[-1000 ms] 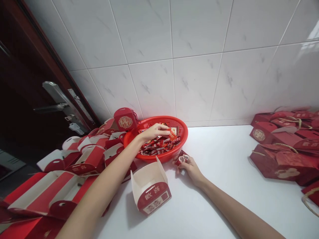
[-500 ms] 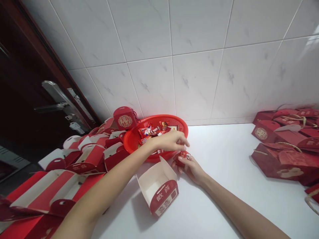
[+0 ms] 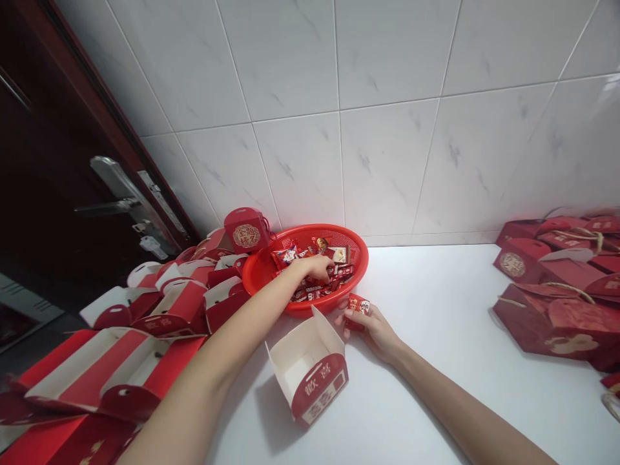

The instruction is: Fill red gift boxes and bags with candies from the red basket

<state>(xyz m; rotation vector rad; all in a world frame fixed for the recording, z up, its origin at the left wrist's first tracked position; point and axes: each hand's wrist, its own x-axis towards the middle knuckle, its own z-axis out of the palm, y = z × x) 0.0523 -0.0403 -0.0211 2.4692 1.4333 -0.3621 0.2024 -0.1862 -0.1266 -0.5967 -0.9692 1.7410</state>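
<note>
Red sweets [image 3: 317,294] are lying in the basket [image 3: 362,258], and the left hand [image 3: 317,266] is now reaching among them, while half a second ago it was hanging over the right hand [image 3: 380,332]. Its fingers are bending down onto the sweets; if they are already gripping one, I cannot tell. So the left hand is being busy with picking, I judge, and the right hand is serving as the holder. The right hand is resting on the table [image 3: 416,290], just beside the basket, and its thumb and fingers are closing around a red packet [image 3: 357,307]; how many pieces are there, I cannot tell. Near both hands, the box [image 3: 322,387] is standing upright with its top open, and it is keeping the same place. Open boxes [image 3: 169,310] are crowding at the left, and closed boxes [image 3: 552,323] are sitting well apart at the right.
</note>
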